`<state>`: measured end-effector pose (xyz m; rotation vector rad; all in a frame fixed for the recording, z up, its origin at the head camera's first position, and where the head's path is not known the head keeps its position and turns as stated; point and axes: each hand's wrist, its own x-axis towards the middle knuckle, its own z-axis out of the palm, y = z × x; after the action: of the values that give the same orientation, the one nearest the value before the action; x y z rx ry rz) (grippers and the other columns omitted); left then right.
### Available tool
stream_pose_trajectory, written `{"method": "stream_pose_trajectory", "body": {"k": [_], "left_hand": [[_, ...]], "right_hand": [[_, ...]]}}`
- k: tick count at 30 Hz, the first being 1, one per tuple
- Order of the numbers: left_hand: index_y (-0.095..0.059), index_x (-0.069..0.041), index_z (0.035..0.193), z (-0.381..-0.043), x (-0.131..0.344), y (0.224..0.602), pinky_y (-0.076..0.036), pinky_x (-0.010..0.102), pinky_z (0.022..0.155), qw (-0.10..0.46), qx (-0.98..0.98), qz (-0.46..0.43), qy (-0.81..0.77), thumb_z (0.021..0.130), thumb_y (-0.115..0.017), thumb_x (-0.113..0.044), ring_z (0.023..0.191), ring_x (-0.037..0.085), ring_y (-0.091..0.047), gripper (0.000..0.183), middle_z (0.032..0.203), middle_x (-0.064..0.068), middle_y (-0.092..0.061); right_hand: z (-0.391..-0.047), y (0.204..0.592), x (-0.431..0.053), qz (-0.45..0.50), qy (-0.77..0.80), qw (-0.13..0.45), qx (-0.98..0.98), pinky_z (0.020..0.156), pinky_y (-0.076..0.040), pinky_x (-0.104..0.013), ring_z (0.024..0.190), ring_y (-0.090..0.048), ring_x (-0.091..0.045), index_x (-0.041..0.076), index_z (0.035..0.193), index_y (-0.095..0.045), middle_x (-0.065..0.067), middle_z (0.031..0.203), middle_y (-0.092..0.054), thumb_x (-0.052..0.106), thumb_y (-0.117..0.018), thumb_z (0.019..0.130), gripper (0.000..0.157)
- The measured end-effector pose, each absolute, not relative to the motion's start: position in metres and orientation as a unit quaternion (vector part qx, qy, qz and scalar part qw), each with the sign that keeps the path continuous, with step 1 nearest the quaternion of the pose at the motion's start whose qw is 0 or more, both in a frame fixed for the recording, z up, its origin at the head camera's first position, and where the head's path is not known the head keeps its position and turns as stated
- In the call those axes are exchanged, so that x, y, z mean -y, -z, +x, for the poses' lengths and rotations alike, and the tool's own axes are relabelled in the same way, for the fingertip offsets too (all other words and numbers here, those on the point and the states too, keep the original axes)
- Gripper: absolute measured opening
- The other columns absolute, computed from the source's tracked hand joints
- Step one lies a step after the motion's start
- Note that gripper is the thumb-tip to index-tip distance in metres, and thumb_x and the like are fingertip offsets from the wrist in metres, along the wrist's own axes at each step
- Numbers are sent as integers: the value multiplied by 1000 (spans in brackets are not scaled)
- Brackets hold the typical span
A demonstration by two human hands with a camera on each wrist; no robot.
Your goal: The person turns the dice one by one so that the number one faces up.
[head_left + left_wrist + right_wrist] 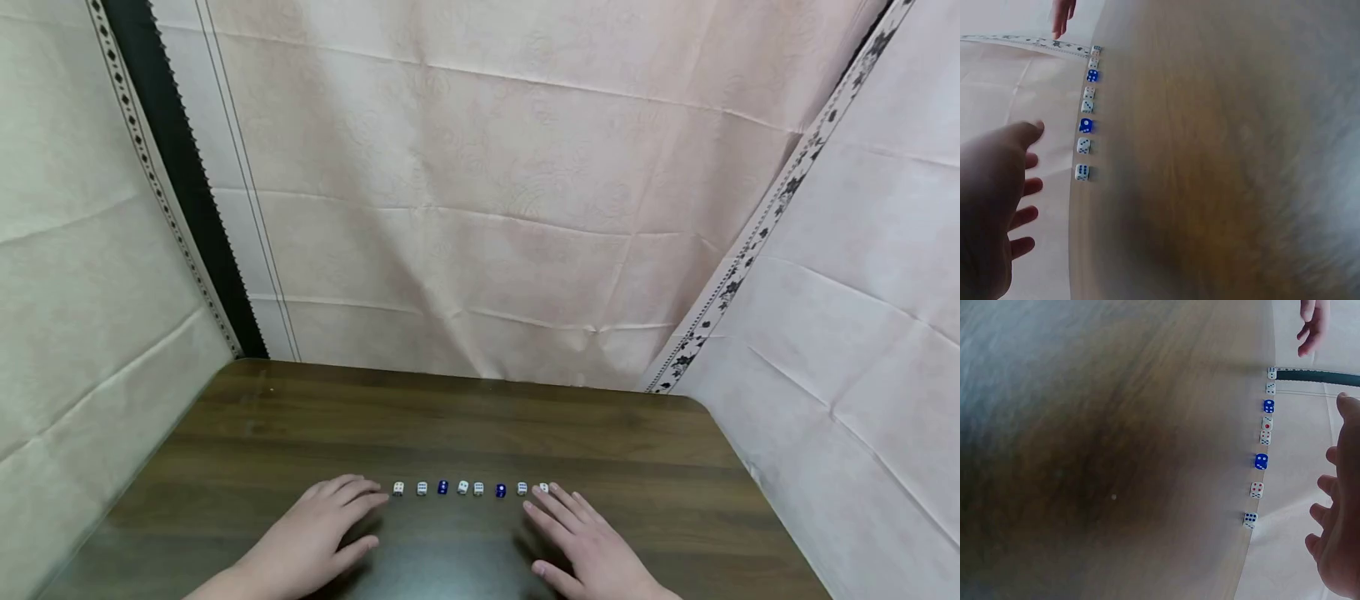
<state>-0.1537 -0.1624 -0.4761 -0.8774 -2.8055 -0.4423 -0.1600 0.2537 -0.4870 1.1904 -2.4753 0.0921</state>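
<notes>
Several small white dice and two blue dice make a side-to-side row on the wooden table in the head view. My left hand [318,533] is at the row's left end, fingers spread, just short of the leftmost white die [398,488]. Over at the right end, my right hand [585,542] has its fingers extended, and its fingertips partly cover the rightmost white die [544,488]. The left blue die [442,487] and the right blue die [500,491] have white dice between them. Neither hand holds anything. Both wrist views show the row with gaps of uneven width.
The dark brown table [450,425] has rounded far corners. Pale cloth hangs behind it [465,208] and along both sides, with a black strip [187,167] at the left and a patterned border [750,242] at the right.
</notes>
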Motion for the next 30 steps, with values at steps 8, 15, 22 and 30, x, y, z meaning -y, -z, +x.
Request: {"method": "stream_pose_trajectory", "body": {"k": [8, 15, 22, 30], "left_hand": [[-69, -21, 120, -163, 164, 475, -43, 52, 98, 95, 948, -275, 132, 92, -68, -42, 119, 20, -55, 35, 120, -9, -61], [-69, -21, 118, -169, 163, 478, -43, 52, 97, 100, 950, -267, 130, 91, -70, -41, 117, 21, -55, 33, 118, -8, -62], [-70, -22, 114, -177, 162, 480, -44, 52, 96, 112, 950, -264, 125, 90, -72, -38, 115, 21, -57, 29, 116, -7, -64], [-71, -22, 112, -189, 158, 483, -43, 54, 97, 98, 954, -250, 134, 90, -73, -37, 116, 24, -57, 27, 116, -3, -65]], "right_hand": [[-159, 486, -251, 423, -41, 206, 881, 118, -9, -28, 137, -45, -29, 15, 147, -48, -7, 150, -47, 44, -70, 90, 67], [-158, 484, -250, 414, -47, 207, 885, 113, -27, -36, 134, -48, -29, 16, 145, -51, -4, 150, -47, 40, -71, 90, 64], [-162, 480, -247, 381, -80, 220, 895, 94, -49, -44, 122, -57, -20, 15, 127, -65, -2, 132, -61, 32, -75, 88, 44], [-171, 485, -250, 320, -86, 210, 920, 90, -49, -44, 111, -60, -14, 17, 114, -71, 2, 117, -66, 32, -74, 89, 29]]}}
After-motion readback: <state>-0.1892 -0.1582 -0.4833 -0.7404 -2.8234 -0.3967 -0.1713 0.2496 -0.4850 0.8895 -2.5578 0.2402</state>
